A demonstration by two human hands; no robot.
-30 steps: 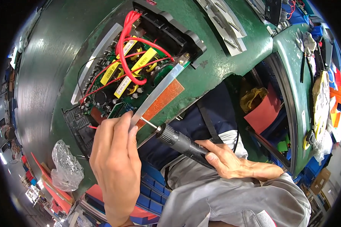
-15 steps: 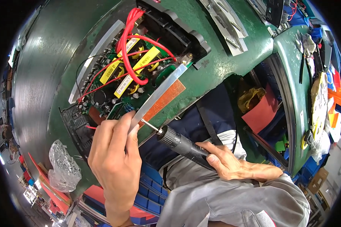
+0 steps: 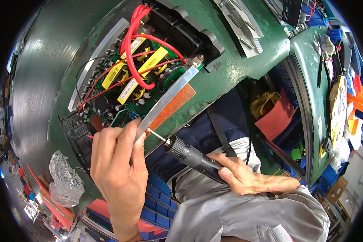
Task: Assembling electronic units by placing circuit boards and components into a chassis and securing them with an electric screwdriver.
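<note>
A circuit board assembly (image 3: 125,86) lies on the green bench, with yellow-taped transformers (image 3: 154,62) and thick red wires (image 3: 129,56). Along its near side stands a metal side plate (image 3: 169,94), with an orange-brown sheet (image 3: 177,104) beneath its outer face. My left hand (image 3: 123,165) pinches the near end of that plate, fingers on the inner side and thumb outside. In my right hand (image 3: 240,173) is a black power screwdriver (image 3: 195,159). Its bit meets the outer face of the plate just beside my left fingertips; the screw there is hidden.
Black end panels close the assembly at the far right (image 3: 189,32) and the near left (image 3: 78,139). Clear plastic wrap (image 3: 65,179) lies at the left. Metal strips (image 3: 242,28) rest farther back. An open drawer or shelf with a red sheet (image 3: 275,115) is at the right.
The assembly, both hands and the screwdriver appear shifted slightly to the left in view. The bit stays against the plate and both grips are unchanged.
</note>
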